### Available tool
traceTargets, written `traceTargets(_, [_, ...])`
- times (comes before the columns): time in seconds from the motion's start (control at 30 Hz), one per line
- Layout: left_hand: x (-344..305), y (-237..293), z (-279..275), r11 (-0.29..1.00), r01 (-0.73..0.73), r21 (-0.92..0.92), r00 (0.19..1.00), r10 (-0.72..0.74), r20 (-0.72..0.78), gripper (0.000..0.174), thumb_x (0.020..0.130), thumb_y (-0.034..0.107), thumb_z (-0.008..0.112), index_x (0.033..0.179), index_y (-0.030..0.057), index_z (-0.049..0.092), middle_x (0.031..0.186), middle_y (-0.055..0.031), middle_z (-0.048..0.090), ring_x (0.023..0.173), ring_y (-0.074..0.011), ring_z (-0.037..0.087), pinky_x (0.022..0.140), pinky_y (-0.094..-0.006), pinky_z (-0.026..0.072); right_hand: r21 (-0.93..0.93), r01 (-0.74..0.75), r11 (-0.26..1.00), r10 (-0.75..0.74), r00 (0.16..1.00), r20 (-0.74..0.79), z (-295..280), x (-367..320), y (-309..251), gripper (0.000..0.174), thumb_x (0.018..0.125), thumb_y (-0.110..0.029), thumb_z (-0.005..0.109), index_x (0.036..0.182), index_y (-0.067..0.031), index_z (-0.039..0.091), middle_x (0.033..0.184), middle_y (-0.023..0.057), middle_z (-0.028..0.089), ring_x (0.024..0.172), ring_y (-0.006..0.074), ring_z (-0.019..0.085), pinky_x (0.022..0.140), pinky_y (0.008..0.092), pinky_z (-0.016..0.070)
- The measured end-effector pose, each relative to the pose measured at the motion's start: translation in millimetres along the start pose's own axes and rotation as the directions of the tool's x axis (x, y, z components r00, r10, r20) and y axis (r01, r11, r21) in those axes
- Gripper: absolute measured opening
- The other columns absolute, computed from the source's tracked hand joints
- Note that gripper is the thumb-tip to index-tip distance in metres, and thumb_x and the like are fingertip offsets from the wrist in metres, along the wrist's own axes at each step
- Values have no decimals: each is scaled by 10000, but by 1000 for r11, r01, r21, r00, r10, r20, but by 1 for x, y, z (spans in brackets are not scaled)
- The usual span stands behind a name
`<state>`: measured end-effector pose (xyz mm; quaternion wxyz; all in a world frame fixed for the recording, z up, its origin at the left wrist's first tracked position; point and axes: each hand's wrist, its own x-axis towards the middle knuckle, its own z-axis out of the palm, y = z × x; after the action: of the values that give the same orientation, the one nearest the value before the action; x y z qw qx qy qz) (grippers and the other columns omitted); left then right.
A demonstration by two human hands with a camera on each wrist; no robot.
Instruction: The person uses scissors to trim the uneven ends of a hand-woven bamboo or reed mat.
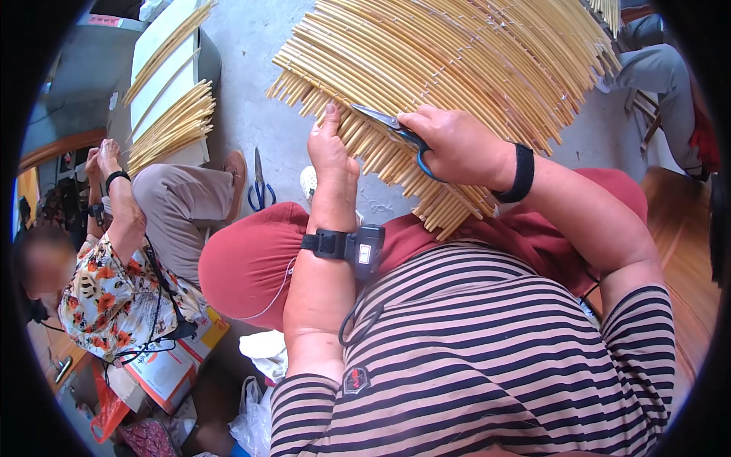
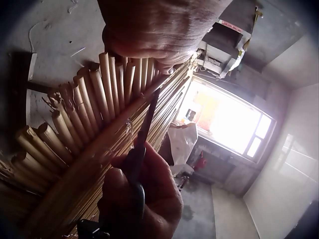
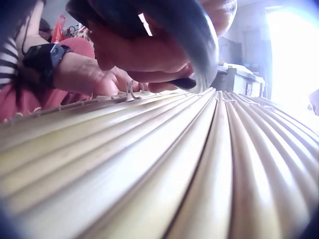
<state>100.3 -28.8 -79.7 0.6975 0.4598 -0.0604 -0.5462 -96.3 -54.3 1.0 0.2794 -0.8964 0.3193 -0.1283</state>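
Note:
A large mat of thin yellow reeds [image 1: 464, 68], bound with rows of stitches, lies across the person's knees and stretches away from them. Along its near edge the cut reed ends stick out unevenly. At that edge the left hand [image 1: 332, 152] holds the mat, thumb on top; its other fingers are mostly hidden. Dark-handled scissors [image 1: 383, 119] are in the right hand [image 1: 462, 145], which grips them by the loops. Their blades lie low over the mat's edge, pointing toward the left thumb. In the left wrist view the scissor blade [image 2: 148, 118] runs beside a long edge reed [image 2: 117, 119].
Another pair of scissors [image 1: 260, 183] lies on the grey floor. Loose reeds [image 1: 173, 126] rest on a pale box [image 1: 158, 99] at the upper left. A second person [image 1: 126, 297] sits at the left; another person's leg [image 1: 659, 76] shows beyond the mat's right side.

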Motion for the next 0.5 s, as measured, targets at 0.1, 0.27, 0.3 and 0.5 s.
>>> traceTargets(0.1, [-2,2,2,1000,11,13,1000,-11,14,361,990,188,553,1258,-50,512,1157,-193,644,1005,-294,671,865,-436,575,-55,-69,996,69,998,1,-3,-2,-6,495,723,-4,654,1213,-1,582,1022,175,636,857,322,652,768,387,541])
traceTargets(0.27, [-4,-3,-2,999,6,52,999,-5,-33,373,988,212,563,1259,-39,515,1164,-192,642,1022,-295,665,881,-433,569,680,-169,714,222,975,9,0,23,3,521,791,-267,782,1200,7,610,958,140,680,871,187,648,775,315,525])
traceTargets(0.3, [-4,-3,-3,997,10,73,1000,-9,-22,378,988,217,565,1261,-39,513,1172,-191,640,1027,-293,664,885,-433,567,740,-160,653,253,967,-14,-1,23,5,536,797,-267,782,1215,13,595,932,120,671,852,165,635,760,298,524])
traceTargets(0.5, [-5,-4,-22,983,151,-109,976,-131,171,471,955,254,625,1321,-5,485,1243,-158,618,1127,-301,619,958,-465,524,727,-213,653,425,897,-120,4,19,27,535,826,-241,767,1247,16,561,978,68,631,813,114,580,691,269,499])
